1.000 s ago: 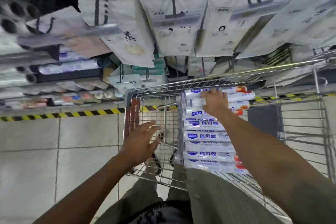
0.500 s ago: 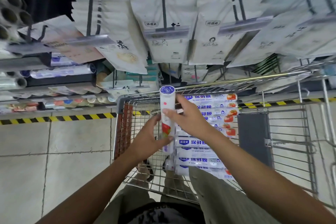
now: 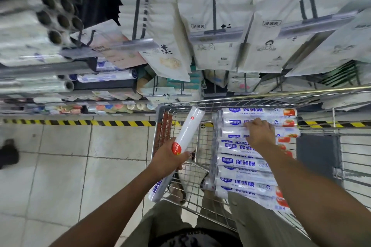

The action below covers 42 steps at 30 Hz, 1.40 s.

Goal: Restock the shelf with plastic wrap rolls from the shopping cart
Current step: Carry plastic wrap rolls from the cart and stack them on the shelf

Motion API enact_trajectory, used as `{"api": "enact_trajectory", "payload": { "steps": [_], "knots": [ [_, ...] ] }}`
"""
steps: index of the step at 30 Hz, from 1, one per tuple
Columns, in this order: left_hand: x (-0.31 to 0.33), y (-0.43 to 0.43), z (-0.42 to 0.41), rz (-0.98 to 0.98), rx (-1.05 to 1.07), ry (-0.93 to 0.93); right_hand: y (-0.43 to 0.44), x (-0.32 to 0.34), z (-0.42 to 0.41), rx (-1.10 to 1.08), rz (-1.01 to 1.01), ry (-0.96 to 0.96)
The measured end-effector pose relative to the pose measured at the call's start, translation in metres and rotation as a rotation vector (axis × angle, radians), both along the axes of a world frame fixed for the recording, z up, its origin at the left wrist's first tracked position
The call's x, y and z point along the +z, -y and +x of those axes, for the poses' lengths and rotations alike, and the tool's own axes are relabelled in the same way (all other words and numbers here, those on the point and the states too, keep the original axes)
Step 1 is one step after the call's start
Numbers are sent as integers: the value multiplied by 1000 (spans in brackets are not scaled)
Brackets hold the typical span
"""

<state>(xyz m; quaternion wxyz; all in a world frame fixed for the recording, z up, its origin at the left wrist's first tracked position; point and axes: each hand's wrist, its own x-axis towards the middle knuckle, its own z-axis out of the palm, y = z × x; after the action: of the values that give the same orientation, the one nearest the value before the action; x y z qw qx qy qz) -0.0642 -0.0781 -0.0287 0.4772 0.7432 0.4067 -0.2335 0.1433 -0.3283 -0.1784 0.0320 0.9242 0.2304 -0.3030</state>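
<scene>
Far left: shelf (image 3: 50, 70) stocked with rolls laid on their sides, hollow cores facing out. Next, in the left hand (image 3: 167, 161), one plastic wrap roll (image 3: 187, 132): white and glossy, red tomato mark at the grip, blue lettering near the lower end, tilted up toward the shelf over the left edge of the shopping cart (image 3: 163, 124); fingers and thumb wrapped round its lower half. Inside the cart's right half, stacked rolls (image 3: 241, 164) in the same white wrapper, blue characters, red tomatoes at the right ends. On the upper rolls, right hand (image 3: 260, 135), fingers bent down onto one; whether clasping it, cannot tell
</scene>
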Motion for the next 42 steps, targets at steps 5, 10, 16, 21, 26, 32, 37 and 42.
{"api": "enact_trajectory", "payload": {
  "steps": [5,10,16,21,26,32,37,42],
  "knots": [
    [12,-16,-18,-9,43,58,-13,16,-15,-30,167,-61],
    [16,-39,-42,25,111,138,-55,70,-46,-65,505,-119],
    [29,-77,-88,-86,274,283,-140,153,-112,-314,898,-446],
    [47,-138,-152,-567,720,446,-226,204,-189,-425,1070,-595],
    [76,-220,-266,-593,737,618,-325,238,-282,-377,1032,-631],
    [112,-304,-397,-435,848,804,-454,275,-394,-379,1017,-843],
    [139,-357,-465,-306,1054,891,-554,296,-460,-394,989,-1111],
    [155,-420,-515,-261,1252,994,-646,313,-508,-205,945,-1274]
  ]
}}
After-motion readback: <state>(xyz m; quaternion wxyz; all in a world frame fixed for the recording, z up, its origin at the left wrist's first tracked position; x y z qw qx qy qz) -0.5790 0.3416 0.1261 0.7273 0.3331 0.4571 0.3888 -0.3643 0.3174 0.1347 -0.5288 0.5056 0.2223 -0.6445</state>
